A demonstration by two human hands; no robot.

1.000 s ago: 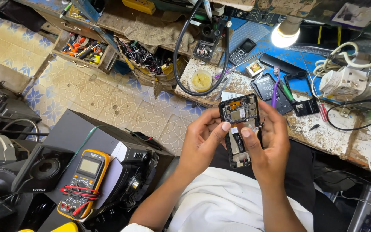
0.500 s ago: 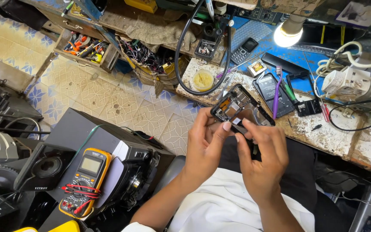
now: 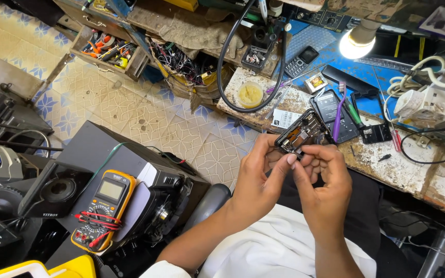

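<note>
Both hands raised over lap, just before counter (image 3: 387,154) edge. Left hand (image 3: 257,170) grips opened phone (image 3: 301,135) from below, fingers curled round its lower edge, tilted, insides showing. Right hand (image 3: 323,177) beside it, fingers pressed together, pinching at phone's lower right corner; what lies between fingertips too small to tell. Lamp (image 3: 355,44) lit above counter. Purple toothbrush (image 3: 340,110) lies on counter near phone. Yellow multimeter (image 3: 105,206) on black box, well left.
</note>
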